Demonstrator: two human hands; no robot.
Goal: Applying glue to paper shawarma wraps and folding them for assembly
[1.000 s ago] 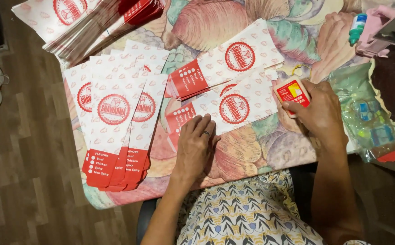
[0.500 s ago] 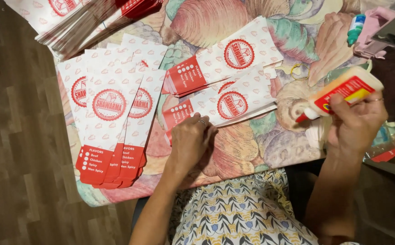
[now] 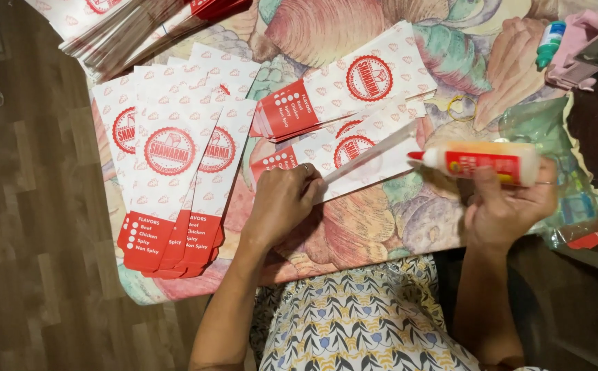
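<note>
1. Two hands at work from my seat: left hand (image 3: 282, 206) presses a white-and-red paper bag (image 3: 354, 154) flat on the bench (image 3: 381, 227), fingers spread low, lifting its long flap.
2. Right hand (image 3: 508, 206) has its fingers wrapped round a glue bottle (image 3: 481, 163), red nozzle aimed at the flap.
3. I judge a thin, even line along the flap edge works best, bag pinned firmly.
4. Finished bags (image 3: 172, 185) lie fanned to the left.

arms: bare to above elbow, no sleeves visible | left hand (image 3: 282, 203): ring on one finger | right hand (image 3: 508, 206): thin ring | garment (image 3: 354, 323): pale, printed with yellow, blue and dark leaf-and-flower pattern
</note>
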